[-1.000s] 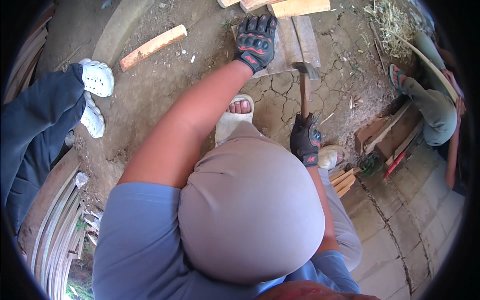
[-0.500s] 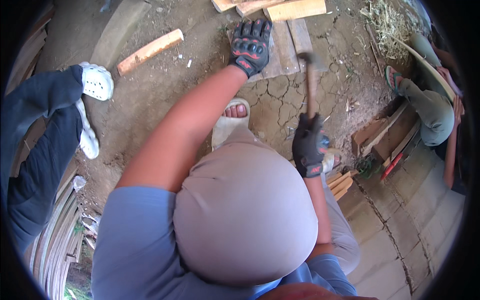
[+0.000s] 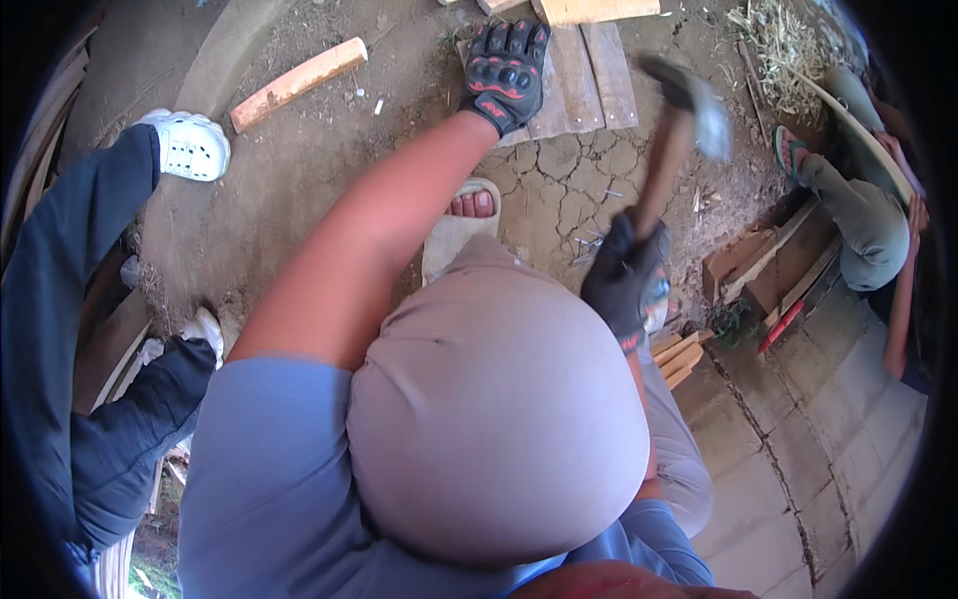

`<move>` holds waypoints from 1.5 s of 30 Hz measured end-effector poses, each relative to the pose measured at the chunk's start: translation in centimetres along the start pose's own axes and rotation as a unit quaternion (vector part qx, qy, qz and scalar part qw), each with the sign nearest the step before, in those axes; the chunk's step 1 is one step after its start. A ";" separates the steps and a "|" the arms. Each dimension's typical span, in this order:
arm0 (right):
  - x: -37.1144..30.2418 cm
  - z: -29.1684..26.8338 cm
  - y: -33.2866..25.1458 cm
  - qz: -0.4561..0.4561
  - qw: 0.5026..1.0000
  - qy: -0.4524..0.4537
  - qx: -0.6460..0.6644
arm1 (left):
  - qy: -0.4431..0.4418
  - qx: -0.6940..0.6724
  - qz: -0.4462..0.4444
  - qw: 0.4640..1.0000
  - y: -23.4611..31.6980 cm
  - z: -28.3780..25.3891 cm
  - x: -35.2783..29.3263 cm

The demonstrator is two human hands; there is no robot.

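Note:
My right hand (image 3: 629,275), in a black glove with red marks, grips the wooden handle of a hammer (image 3: 664,170). The hammer's metal head is raised and blurred, right of the boards. My left hand (image 3: 504,75), gloved alike, rests at the left side of several flat wooden boards (image 3: 606,80) laid side by side on the ground. Its fingers bend down and away from view, so whatever they hold is hidden. Small nails (image 3: 589,243) lie scattered on the cracked soil near my right hand.
More cut wood (image 3: 599,10) lies beyond the boards, and a loose wood piece (image 3: 299,85) at the left. A person in dark trousers (image 3: 60,290) stands at left; another person (image 3: 858,210) is at right near stacked wood (image 3: 773,265). Wood sticks (image 3: 681,357) lie by my right foot.
The hammer has risen and swung right, away from the boards, with my right hand turned. My left hand stays on the boards. The person at left has shifted their legs apart.

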State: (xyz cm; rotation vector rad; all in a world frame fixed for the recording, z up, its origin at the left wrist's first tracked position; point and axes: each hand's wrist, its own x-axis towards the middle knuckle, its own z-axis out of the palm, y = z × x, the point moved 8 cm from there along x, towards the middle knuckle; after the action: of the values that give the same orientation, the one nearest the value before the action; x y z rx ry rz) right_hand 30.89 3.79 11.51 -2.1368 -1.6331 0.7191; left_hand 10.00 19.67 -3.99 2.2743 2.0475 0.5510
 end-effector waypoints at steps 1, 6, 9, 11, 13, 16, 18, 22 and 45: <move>-0.4 -1.8 -2.4 -0.116 0.989 0.095 0.006 | 0.008 0.002 0.000 1.000 0.0 0.1 -0.1; -0.6 7.7 10.0 0.012 0.966 -0.105 -0.236 | -0.001 -0.031 0.003 0.999 1.3 -0.1 0.8; 1.1 3.9 4.1 -0.030 0.983 -0.067 -0.168 | 0.015 0.008 0.000 1.000 0.6 0.6 0.9; 0.8 1.4 1.8 -0.028 0.997 -0.036 -0.060 | -0.014 -0.010 -0.017 1.000 -0.4 -0.1 -0.2; 0.6 -2.6 -2.8 -0.124 0.988 0.082 -0.050 | -0.004 -0.011 -0.006 1.000 0.1 -0.1 0.1; -0.4 2.4 4.8 -0.142 0.979 0.075 -0.126 | 0.010 -0.013 -0.003 1.000 0.8 0.2 0.1; -0.1 7.2 9.9 0.043 0.957 -0.116 -0.262 | 0.004 -0.016 -0.009 1.000 0.9 0.6 0.8; 1.3 3.3 3.8 0.028 0.992 -0.017 -0.125 | 0.007 -0.001 -0.017 1.000 1.0 0.0 -0.2; 0.7 5.5 9.6 0.031 0.959 -0.100 -0.263 | -0.019 -0.016 -0.013 1.000 0.4 1.1 0.0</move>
State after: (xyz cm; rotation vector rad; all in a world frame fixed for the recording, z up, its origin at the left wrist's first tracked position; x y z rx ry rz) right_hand 35.28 1.75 1.60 -2.5541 -2.0550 0.5807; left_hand 10.72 19.89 -4.93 2.2189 2.0343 0.5308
